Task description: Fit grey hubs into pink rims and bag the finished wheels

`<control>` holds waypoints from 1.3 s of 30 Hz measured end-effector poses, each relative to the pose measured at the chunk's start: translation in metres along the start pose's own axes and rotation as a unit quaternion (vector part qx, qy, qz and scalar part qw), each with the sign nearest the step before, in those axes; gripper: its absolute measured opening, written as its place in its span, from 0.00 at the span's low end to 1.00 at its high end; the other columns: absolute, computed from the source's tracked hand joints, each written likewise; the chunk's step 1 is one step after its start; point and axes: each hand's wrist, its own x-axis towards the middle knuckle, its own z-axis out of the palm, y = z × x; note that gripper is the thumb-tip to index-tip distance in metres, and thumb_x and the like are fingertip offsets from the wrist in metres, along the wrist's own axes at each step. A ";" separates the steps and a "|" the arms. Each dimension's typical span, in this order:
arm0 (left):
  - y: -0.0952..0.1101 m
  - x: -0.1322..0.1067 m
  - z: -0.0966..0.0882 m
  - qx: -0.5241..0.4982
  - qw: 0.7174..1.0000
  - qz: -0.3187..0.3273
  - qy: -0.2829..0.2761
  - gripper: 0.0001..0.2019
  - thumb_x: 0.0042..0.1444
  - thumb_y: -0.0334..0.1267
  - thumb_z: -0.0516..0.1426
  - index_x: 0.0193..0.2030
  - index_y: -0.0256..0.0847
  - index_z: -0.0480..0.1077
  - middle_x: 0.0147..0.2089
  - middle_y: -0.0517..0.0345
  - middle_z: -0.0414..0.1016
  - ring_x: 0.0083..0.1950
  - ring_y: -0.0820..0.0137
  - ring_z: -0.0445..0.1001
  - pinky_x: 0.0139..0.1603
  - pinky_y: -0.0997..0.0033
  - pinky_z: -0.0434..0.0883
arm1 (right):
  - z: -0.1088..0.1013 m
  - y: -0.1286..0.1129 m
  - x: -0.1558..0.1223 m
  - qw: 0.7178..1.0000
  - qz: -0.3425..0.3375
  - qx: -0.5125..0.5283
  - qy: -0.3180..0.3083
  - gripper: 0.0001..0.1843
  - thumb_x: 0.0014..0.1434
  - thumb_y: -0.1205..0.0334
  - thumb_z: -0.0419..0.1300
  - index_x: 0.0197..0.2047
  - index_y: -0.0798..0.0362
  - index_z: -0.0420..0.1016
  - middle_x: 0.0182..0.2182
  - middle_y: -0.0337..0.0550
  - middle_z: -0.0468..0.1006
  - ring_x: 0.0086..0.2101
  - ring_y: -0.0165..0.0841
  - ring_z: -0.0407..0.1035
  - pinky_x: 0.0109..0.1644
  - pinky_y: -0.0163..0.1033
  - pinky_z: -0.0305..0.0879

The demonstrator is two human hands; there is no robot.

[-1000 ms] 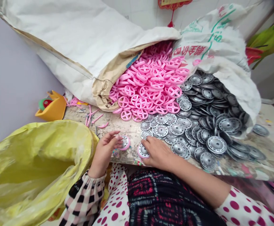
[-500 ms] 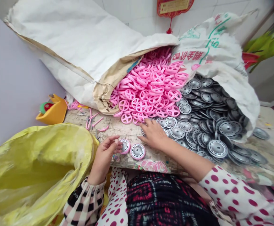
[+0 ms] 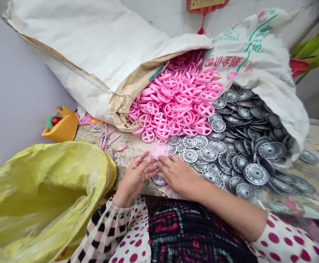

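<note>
My left hand (image 3: 133, 179) and my right hand (image 3: 177, 173) meet at the table's near edge, fingertips pinched together on a slightly blurred pink spoked wheel (image 3: 160, 149). Under my fingers lies a silver hubcap disc in a pink rim (image 3: 157, 179), partly hidden. Just beyond, a heap of pink wheels (image 3: 181, 98) spills from a white sack (image 3: 93, 54). To its right, a heap of silver hubcap discs (image 3: 244, 128) pours from a printed sack (image 3: 258, 54).
A large open yellow plastic bag (image 3: 38, 190) stands at my left, against the table (image 3: 132, 151). A yellow plastic container (image 3: 62, 126) and pink plastic scraps (image 3: 110, 138) lie at the far left of the tabletop. A grey wall runs along the left.
My right hand reached out to the pink heap and came back with a pink wheel. My left hand left the finished wheel it was touching and now meets the right hand.
</note>
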 end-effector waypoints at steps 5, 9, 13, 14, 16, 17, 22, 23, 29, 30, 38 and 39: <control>0.002 0.007 0.005 0.009 1.000 -0.010 0.011 0.11 0.48 0.31 0.62 0.39 0.36 0.68 0.31 0.57 0.76 0.29 0.71 0.76 0.31 0.74 0.74 | -0.008 0.001 -0.009 0.992 -0.037 0.101 0.061 0.19 0.68 0.59 0.46 0.55 0.55 0.71 0.53 0.50 0.71 0.45 0.40 0.62 0.49 0.47 0.63; 0.006 0.004 0.001 -0.013 0.999 0.006 0.041 0.10 0.49 0.30 0.62 0.38 0.36 0.66 0.33 0.54 0.78 0.33 0.68 0.79 0.34 0.71 0.76 | -0.004 0.037 0.001 0.991 0.067 0.082 0.085 0.15 0.65 0.65 0.49 0.49 0.55 0.74 0.46 0.50 0.75 0.44 0.40 0.63 0.48 0.47 0.62; 0.007 0.002 -0.006 -0.032 0.998 0.017 0.058 0.10 0.49 0.30 0.62 0.37 0.37 0.66 0.32 0.53 0.78 0.33 0.68 0.79 0.36 0.69 0.76 | 0.004 0.058 0.011 0.996 0.078 -0.036 0.004 0.14 0.60 0.71 0.52 0.45 0.52 0.76 0.40 0.49 0.77 0.41 0.43 0.64 0.43 0.47 0.59; 0.007 0.002 -0.007 -0.035 0.997 0.017 0.059 0.10 0.49 0.30 0.62 0.37 0.37 0.66 0.32 0.54 0.78 0.33 0.68 0.79 0.36 0.69 0.76 | 0.005 0.059 0.013 0.996 0.066 -0.057 -0.002 0.15 0.59 0.72 0.52 0.44 0.51 0.76 0.40 0.49 0.77 0.42 0.44 0.64 0.42 0.47 0.59; 0.006 0.003 -0.009 -0.044 0.997 0.014 0.056 0.08 0.50 0.30 0.61 0.36 0.37 0.66 0.31 0.54 0.78 0.33 0.68 0.79 0.36 0.69 0.76 | 0.006 0.058 0.018 0.996 0.041 -0.084 -0.009 0.13 0.60 0.72 0.52 0.42 0.51 0.77 0.39 0.49 0.77 0.42 0.45 0.64 0.41 0.47 0.58; 0.006 0.003 -0.009 -0.049 0.997 0.010 0.054 0.08 0.51 0.30 0.61 0.37 0.37 0.66 0.31 0.54 0.78 0.32 0.68 0.79 0.36 0.69 0.77 | 0.006 0.057 0.021 0.995 0.031 -0.093 -0.013 0.13 0.60 0.71 0.52 0.41 0.52 0.77 0.39 0.50 0.78 0.42 0.45 0.64 0.40 0.47 0.58; 0.005 0.004 -0.010 -0.075 0.996 0.004 0.050 0.04 0.56 0.29 0.57 0.38 0.36 0.67 0.31 0.54 0.77 0.32 0.68 0.79 0.36 0.68 0.77 | 0.008 0.058 0.033 0.994 0.013 -0.107 -0.027 0.13 0.60 0.73 0.52 0.38 0.53 0.78 0.37 0.51 0.78 0.40 0.43 0.66 0.42 0.47 0.57; 0.005 0.004 -0.010 -0.081 0.995 0.005 0.052 0.03 0.56 0.28 0.57 0.38 0.36 0.67 0.31 0.54 0.77 0.32 0.68 0.79 0.36 0.68 0.77 | 0.008 0.059 0.035 0.994 0.011 -0.105 -0.026 0.13 0.60 0.73 0.52 0.38 0.53 0.78 0.37 0.50 0.78 0.40 0.43 0.66 0.42 0.46 0.57; 0.004 0.001 -0.012 -0.098 0.994 0.002 0.044 0.05 0.55 0.27 0.58 0.38 0.35 0.67 0.34 0.53 0.78 0.35 0.67 0.79 0.40 0.67 0.77 | 0.007 0.063 0.027 0.996 0.069 0.008 0.056 0.14 0.64 0.67 0.49 0.46 0.53 0.75 0.38 0.49 0.77 0.40 0.40 0.68 0.43 0.45 0.60; 0.003 0.001 -0.011 -0.097 0.995 -0.001 0.039 0.06 0.54 0.27 0.58 0.39 0.35 0.67 0.35 0.53 0.78 0.36 0.67 0.79 0.41 0.66 0.77 | 0.006 0.062 0.025 0.988 0.096 0.075 0.094 0.13 0.64 0.65 0.50 0.45 0.53 0.74 0.38 0.48 0.77 0.39 0.39 0.69 0.43 0.44 0.61; -0.010 -0.001 0.016 -0.065 0.997 -0.003 -0.047 0.12 0.51 0.33 0.63 0.43 0.35 0.70 0.41 0.53 0.77 0.38 0.68 0.77 0.41 0.66 0.77 | 0.000 0.026 0.008 0.822 0.190 0.471 0.257 0.09 0.60 0.58 0.57 0.42 0.52 0.73 0.33 0.41 0.75 0.33 0.32 0.69 0.39 0.40 0.66; -0.012 -0.002 0.019 -0.061 0.996 0.007 -0.058 0.14 0.50 0.33 0.64 0.43 0.35 0.70 0.41 0.54 0.76 0.37 0.70 0.77 0.40 0.67 0.77 | 0.000 0.020 0.005 0.838 0.176 0.443 0.267 0.08 0.60 0.59 0.58 0.41 0.51 0.74 0.34 0.42 0.74 0.35 0.33 0.68 0.40 0.40 0.66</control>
